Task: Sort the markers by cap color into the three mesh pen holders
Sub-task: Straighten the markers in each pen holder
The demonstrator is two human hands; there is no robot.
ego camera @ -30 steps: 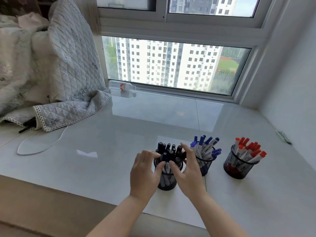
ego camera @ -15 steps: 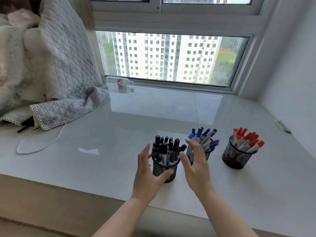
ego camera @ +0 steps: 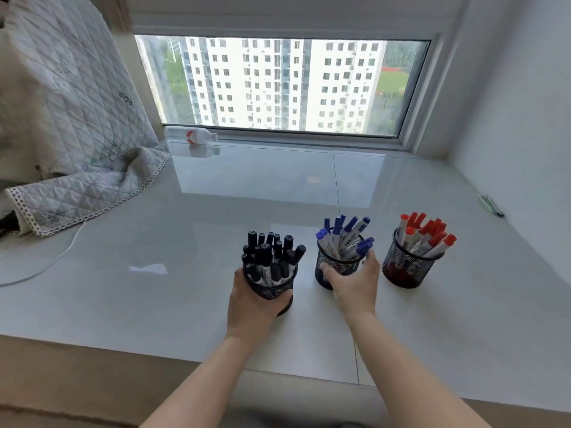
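The glossy white sill [ego camera: 216, 211], tiled and reflecting the window, is carrying three black wire-mesh cylindrical holders in a row. I am watching from afar as the hands, half a second ago both hovering spread around the black-capped cup, are now separating. The left hand [ego camera: 250, 307] is wrapping the black-marker holder [ego camera: 272, 288], fingers curled on its mesh wall. The right hand [ego camera: 355, 285] is closing around the blue-marker holder [ego camera: 336, 267], thumb and fingers on opposite sides. The red-marker holder [ego camera: 408, 267] is standing untouched, just beside. Every smooth plastic cap is matching its cup, so I am judging sorting finished, only tidying remaining.
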